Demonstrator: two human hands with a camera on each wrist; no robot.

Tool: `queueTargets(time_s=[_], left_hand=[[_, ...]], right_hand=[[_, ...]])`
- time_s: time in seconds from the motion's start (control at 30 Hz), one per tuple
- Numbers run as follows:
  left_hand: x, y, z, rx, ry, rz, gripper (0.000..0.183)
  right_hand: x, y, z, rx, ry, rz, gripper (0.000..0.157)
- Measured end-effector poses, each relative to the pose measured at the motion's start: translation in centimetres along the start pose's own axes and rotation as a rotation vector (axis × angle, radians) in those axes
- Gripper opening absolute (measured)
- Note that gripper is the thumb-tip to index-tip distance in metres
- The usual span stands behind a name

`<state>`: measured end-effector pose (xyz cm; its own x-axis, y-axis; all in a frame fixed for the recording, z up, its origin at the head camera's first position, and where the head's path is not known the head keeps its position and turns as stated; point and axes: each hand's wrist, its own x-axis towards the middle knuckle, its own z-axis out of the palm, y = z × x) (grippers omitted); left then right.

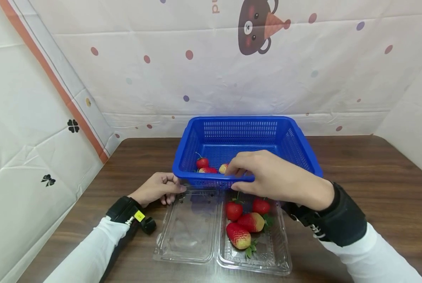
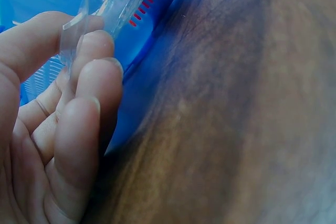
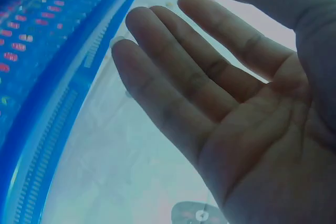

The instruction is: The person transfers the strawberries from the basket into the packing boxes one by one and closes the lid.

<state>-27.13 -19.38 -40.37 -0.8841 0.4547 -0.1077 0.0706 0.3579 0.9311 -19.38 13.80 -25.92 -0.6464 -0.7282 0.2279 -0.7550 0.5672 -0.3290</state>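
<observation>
My left hand (image 1: 159, 188) pinches the far corner of the clear plastic lid (image 1: 193, 228); the left wrist view shows thumb and fingertips on the thin plastic edge (image 2: 73, 38). The lid lies folded out beside its tray (image 1: 267, 263), which holds several strawberries (image 1: 238, 236). Above the near rim of the blue basket (image 1: 303, 153) hovers my right hand (image 1: 264, 173), with nothing between its loosely bent fingers. In the right wrist view its fingers (image 3: 173, 72) are apart from one another, near the basket. A few strawberries (image 1: 202, 162) lie in the basket's near left part, some hidden by the rim and hand.
The basket stands at the back of the brown wooden table (image 1: 342, 169), directly behind the plastic container. A white patterned sheet (image 1: 144, 86) hangs behind the table and along its sides. Black bands (image 1: 345, 220) circle both wrists.
</observation>
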Motion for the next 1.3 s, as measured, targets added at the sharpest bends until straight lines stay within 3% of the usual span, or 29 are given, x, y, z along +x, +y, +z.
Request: queueTargets(time_s=[0.37, 0.67, 0.8, 0.97, 1.3], left_hand=[[0.2, -0.1, -0.1, 0.006, -0.009, 0.006, 0.033], [0.1, 0.3, -0.1, 0.005, -0.021, 0.009, 0.032], [0.1, 0.4, -0.1, 0.008, -0.021, 0.007, 0.031], [0.0, 0.4, -0.1, 0.002, -0.021, 0.002, 0.032], [0.0, 0.3, -0.1, -0.015, -0.023, 0.005, 0.032]], right_hand=[[0.7, 2.3, -0.1, -0.057, 0.119, 0.09, 0.025], [1.3, 3.4, 0.6, -0.067, 0.148, 0.178, 0.022], [1.8, 3.7, 1.2, -0.055, 0.177, 0.254, 0.019], [2.4, 3.8, 2.0, -0.011, 0.151, 0.365, 0.019], [3.4, 4.2, 2.8, 0.017, 0.104, 0.447, 0.023]])
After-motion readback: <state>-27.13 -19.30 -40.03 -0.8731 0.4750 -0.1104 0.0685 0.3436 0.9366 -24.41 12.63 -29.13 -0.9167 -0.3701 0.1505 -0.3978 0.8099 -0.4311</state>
